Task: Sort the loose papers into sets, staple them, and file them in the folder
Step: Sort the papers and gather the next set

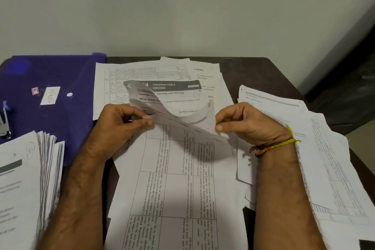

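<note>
Behind the dark table (253, 71) runs a plain pale wall, and the tabletop is strewn with printed sheets. At the centre both hands hold up a small set of pages headed "DRESSING TABLE" (174, 95): the left hand (121, 122) pinches its left side between thumb and fingers, and the right hand (243, 122) pinches the right side, curling the top sheet back so the pages beneath fan open. This reads as the sorting step, checking which pages belong together. Doing it well means keeping the left grip firm as the anchor while the right thumb peels one sheet at a time, reading each header before letting it go, then squaring the edges against the table before stapling. Under the hands lies a sheet with a ruled table of text (176, 178), easy to catch up by mistake, so the held set should stay lifted off it. A thick stack of sorted papers (30, 178) sits at the near left, a loose spread of pages (324, 158) at the right. The blue folder (50, 79) lies closed at the far left, with the stapler (5, 122) just at the picture's edge on it
</note>
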